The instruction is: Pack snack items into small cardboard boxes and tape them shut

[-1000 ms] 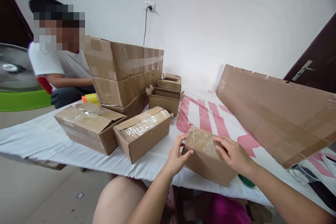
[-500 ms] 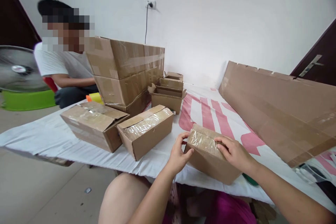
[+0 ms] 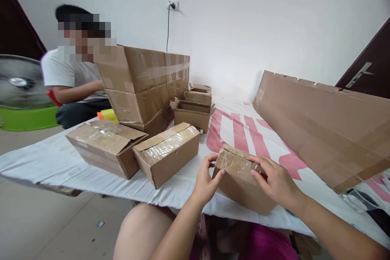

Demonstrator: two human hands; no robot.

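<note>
A small cardboard box (image 3: 243, 187) with clear tape along its top lies near the table's front edge. My left hand (image 3: 207, 178) grips its left end, with the thumb on the near side and the fingers at the far corner. Across the taped top, toward the right end, rests my right hand (image 3: 271, 178), its thumb near the front edge and its fingers further back. Two more taped boxes stand to the left, a closer cardboard box (image 3: 167, 154) and another cardboard box (image 3: 106, 146) beside it.
Stacked cartons (image 3: 146, 73) rise at the back left, with open boxes (image 3: 193, 113) beside them. A large cardboard sheet (image 3: 319, 126) leans on the right. A person (image 3: 73, 73) sits beyond the stack, near a fan (image 3: 20, 83). White-and-pink cloth (image 3: 225, 130) covers the table.
My right hand has shifted slightly right on the box top, with its thumb and fingers spread wider apart. My left hand keeps its hold. The seated person has leaned a little toward the stack.
</note>
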